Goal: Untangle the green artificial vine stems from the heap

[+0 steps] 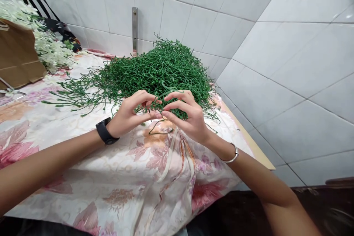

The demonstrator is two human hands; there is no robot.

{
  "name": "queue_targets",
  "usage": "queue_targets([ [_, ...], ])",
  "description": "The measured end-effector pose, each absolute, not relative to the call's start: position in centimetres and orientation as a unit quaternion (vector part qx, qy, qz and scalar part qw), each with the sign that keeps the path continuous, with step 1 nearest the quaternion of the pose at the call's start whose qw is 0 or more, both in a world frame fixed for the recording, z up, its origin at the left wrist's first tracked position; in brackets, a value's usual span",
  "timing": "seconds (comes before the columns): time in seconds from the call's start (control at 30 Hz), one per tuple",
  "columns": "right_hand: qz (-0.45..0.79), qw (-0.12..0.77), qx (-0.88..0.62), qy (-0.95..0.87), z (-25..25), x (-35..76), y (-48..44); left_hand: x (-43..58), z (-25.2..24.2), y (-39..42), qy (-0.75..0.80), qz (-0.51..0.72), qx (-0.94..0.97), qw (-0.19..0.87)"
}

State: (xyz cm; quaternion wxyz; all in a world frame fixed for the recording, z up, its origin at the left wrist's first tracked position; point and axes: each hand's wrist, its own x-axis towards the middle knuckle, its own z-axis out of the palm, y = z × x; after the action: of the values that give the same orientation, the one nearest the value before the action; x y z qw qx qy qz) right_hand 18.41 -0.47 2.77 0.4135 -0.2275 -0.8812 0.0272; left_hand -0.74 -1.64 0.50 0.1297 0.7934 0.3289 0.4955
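A big heap of thin green plastic stems (160,70) lies on a table under a flowered cloth (83,177). Both my hands meet at the heap's near edge. My left hand (132,114), with a black watch on its wrist, pinches a green stem between thumb and fingers. My right hand (185,114), with a silver bracelet on its wrist, has its fingers curled and pinched on the same tangle of stems. One loose stem (159,129) droops below my fingers onto the cloth.
White artificial flowers (41,40) lie at the back left beside a brown cardboard box (16,55) and a dark bag (55,25). White tiled walls close the corner behind and to the right. The table's right edge (249,140) runs near the wall.
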Motion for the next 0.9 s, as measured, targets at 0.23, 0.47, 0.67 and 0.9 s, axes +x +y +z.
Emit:
queue_targets([
  [0.23, 0.077, 0.406, -0.209, -0.887, 2.44, 18.21, -0.36, -0.52, 0.49, -2.07, 0.313, 0.480, 0.817, 0.063],
  [0.47, 0.092, 0.369, -0.231, -0.895, 2.53, 18.16, -0.39, -0.45, 0.53, -2.11, 0.322, 0.493, 0.806, 0.056],
  [0.67, 0.070, 0.344, -0.219, -0.910, 2.41, 18.04, -0.74, -0.36, 0.64, -2.40, 0.321, 0.502, 0.803, 0.034],
  [0.9, 0.068, 0.337, -0.225, -0.912, 2.31, 17.94, -0.62, -0.50, 0.85, -2.52, 0.317, 0.463, 0.827, 0.003],
])
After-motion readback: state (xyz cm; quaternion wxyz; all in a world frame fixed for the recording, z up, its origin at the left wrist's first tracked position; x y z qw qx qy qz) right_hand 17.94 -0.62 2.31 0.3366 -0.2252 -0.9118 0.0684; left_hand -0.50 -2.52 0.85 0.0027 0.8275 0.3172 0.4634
